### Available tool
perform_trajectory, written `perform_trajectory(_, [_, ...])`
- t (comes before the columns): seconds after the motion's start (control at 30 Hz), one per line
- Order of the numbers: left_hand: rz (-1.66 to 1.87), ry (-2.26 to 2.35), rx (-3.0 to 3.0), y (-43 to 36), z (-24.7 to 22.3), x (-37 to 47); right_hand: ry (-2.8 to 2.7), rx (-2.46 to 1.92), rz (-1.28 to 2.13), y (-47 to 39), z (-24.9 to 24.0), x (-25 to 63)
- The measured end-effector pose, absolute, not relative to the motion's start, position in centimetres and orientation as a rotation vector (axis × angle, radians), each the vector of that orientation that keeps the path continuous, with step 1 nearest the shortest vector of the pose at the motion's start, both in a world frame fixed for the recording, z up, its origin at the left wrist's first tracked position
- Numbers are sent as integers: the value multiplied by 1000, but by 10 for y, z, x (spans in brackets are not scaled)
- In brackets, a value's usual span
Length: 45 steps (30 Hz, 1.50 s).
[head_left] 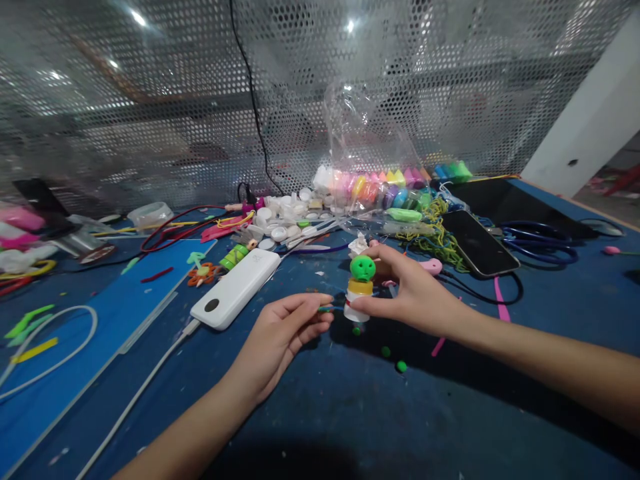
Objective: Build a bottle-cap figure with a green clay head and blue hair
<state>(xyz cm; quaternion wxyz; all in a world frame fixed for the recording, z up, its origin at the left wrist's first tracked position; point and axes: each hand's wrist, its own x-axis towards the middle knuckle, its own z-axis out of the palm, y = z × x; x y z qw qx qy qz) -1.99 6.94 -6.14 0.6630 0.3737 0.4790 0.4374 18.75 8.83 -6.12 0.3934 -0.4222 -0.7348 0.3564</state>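
Observation:
My right hand (400,287) is closed around a small figure (358,307) with a white body and a yellow-orange band on top. Its round green clay head (363,268) has small dents for a face. A thin blue-green wire-like piece (326,309) runs from the figure's left side to my left hand (290,330), which pinches it between thumb and fingers. The figure is held upright, above the dark blue table. Small green clay balls (401,367) lie below and to the right of it.
A white power bank (235,290) with a cable lies to the left, by a blue sheet (110,307). Behind are white caps (280,230), a bag of coloured clay (380,187) and tangled yellow-green string (435,237). A phone (480,243) lies at right.

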Motion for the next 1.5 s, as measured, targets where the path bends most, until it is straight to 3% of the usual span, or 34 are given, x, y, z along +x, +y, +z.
perform_trajectory(1.2, [856, 1091, 887, 68, -62, -23, -1896, -1050, 885, 88, -62, 188])
perform_trajectory(1.5, [997, 1090, 895, 69, -63, -24, -1897, -1064, 867, 89, -62, 190])
